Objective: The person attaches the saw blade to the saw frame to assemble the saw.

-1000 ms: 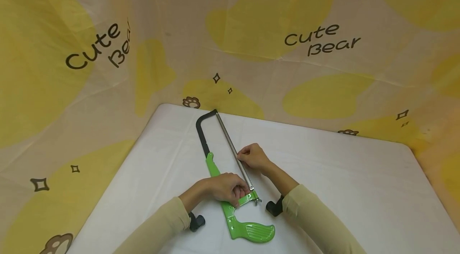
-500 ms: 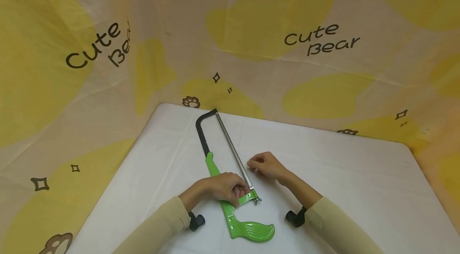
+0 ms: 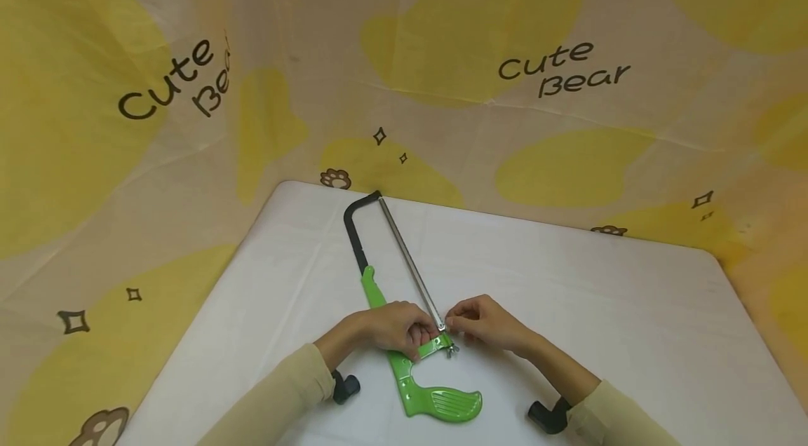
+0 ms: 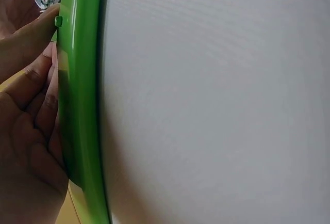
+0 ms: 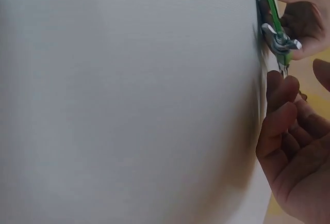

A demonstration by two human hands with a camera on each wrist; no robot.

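A hacksaw (image 3: 400, 369) lies on the table, its green grip nearest me and its black front frame (image 3: 355, 235) pointing away. The steel blade (image 3: 409, 260) runs along its right side. At the blade's near end a wing nut (image 3: 451, 350) sits on the green arm, also clear in the right wrist view. My left hand (image 3: 394, 328) grips this green arm, thumb on one face and fingers behind. Just right of the blade's near end is my right hand (image 3: 489, 323), fingers loosely bent. In the right wrist view its thumb stands apart from the fingers; whether a fingertip touches the blade I cannot tell.
The white table (image 3: 600, 306) extends to both sides of the hacksaw. A printed fabric wall (image 3: 442, 67) rises behind its back edge and at the left. Black wrist camera mounts (image 3: 549, 416) hang under both forearms.
My right hand has left the middle of the blade and moved toward me to its near end, beside the wing nut. The left hand and the hacksaw have stayed in place.
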